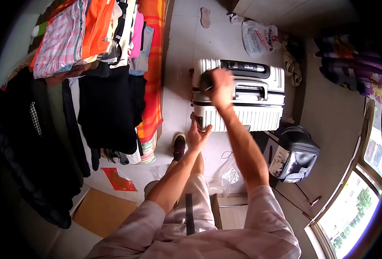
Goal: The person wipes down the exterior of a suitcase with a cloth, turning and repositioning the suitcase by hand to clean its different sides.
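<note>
A white ribbed suitcase [243, 117] with a dark top panel and a side carry handle stands on the tiled floor in front of me. My left hand [197, 137] grips its near left corner, thumb and fingers on either side. Over the left part of the suitcase is my right hand [222, 87], blurred by motion. Its fingers are closed on a dark, soft-looking cloth [206, 82], pressed close to the case's upper left edge. The hand partly hides the cloth and that end of the suitcase.
Stacked clothes [109, 95] cover the bed with an orange plaid sheet [152, 99] on the left. A black-and-white bag [292, 155] stands at right, near the window [355, 207]. Beyond the suitcase lie a plastic bag [260, 39], shoes [292, 69] and an insole [205, 17].
</note>
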The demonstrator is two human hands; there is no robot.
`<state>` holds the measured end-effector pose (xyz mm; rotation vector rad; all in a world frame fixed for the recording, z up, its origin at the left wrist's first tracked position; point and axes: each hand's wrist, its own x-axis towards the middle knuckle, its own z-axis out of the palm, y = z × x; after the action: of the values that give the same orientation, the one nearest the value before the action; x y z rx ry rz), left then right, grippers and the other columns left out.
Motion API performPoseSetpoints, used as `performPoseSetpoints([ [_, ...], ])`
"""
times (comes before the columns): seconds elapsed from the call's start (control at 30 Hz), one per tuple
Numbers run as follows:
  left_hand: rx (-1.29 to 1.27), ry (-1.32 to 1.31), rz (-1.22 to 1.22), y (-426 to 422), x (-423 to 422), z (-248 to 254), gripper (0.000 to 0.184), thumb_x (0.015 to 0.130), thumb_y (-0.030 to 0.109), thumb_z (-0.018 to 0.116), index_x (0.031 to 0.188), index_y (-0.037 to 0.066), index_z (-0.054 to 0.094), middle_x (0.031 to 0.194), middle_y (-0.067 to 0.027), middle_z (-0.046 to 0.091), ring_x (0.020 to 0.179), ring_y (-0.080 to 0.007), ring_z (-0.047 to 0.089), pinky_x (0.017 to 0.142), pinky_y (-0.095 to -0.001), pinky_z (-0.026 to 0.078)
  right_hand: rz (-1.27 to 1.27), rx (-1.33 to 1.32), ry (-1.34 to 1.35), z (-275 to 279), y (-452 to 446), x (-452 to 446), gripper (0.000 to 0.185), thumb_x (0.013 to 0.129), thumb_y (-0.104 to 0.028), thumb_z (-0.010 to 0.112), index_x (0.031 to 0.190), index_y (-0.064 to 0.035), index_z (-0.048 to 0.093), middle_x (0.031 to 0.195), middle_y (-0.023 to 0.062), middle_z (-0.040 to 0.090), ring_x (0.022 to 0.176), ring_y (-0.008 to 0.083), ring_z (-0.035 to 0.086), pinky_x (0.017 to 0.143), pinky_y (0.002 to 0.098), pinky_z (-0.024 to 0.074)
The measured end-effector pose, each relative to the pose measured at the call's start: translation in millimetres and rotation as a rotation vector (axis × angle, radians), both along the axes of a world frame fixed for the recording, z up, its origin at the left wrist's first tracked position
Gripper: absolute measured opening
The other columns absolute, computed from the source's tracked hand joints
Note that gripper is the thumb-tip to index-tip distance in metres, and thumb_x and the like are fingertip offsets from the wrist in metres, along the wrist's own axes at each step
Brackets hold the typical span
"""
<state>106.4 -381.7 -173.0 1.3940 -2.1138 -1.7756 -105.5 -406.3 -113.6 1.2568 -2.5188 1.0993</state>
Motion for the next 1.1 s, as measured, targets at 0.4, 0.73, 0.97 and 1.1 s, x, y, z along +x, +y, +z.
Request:
performPoseSetpoints([
  [0.4, -0.108, 0.047, -0.035, 8, 7, -1, 0.098, 0.084, 0.029, 0.080, 0.156, 0.003, 0.020, 0.125, -0.0220, 0.065, 0.106, -0.0312, 0.068, 0.090, -0.0382, 0.055, 0.430, 0.192, -0.068, -29, -28, -15, 0.047, 0.057, -0.011, 0.080, 0.101, -0.0108, 0.063, 0.105, 0.0100, 0.062, 0.109, 0.0318, 0.058, 0.095, 0.0419, 0.0485],
  [0.73, -0.092, -0.094, -0.065, 6, -9, 18, 0.092, 0.083, 0.042, 0.077, 0.156, 0.015, 0.027, 0.094, -0.0143, 0.074, 0.078, -0.0323, 0.072, 0.071, -0.0416, 0.059, 0.033, 0.295, -0.016, -60, -59, 5, 0.020, 0.077, -0.016, 0.064, 0.096, -0.0113, 0.068, 0.111, 0.0114, 0.065, 0.117, 0.0299, 0.057, 0.100, 0.0413, 0.0458],
  [0.97, -0.034, 0.132, -0.039, 17, 1, -17, 0.088, 0.085, 0.026, 0.079, 0.154, 0.005, 0.030, 0.124, -0.0167, 0.064, 0.106, -0.0233, 0.064, 0.093, -0.0350, 0.050, 0.009, 0.071, 0.015, -28, 173, 70, 0.027, 0.073, -0.009, 0.067, 0.100, -0.0071, 0.064, 0.127, 0.0153, 0.061, 0.133, 0.0346, 0.050, 0.109, 0.0498, 0.0432],
  [1.1, -0.091, 0.048, -0.117, 20, -2, -10, 0.081, 0.087, 0.022, 0.078, 0.150, 0.000, 0.032, 0.122, -0.0163, 0.062, 0.107, -0.0215, 0.060, 0.093, -0.0339, 0.048, -0.252, 0.003, -0.013, -46, 271, 4, 0.035, 0.064, -0.005, 0.074, 0.097, -0.0061, 0.063, 0.116, 0.0135, 0.063, 0.111, 0.0383, 0.056, 0.092, 0.0490, 0.0481],
])
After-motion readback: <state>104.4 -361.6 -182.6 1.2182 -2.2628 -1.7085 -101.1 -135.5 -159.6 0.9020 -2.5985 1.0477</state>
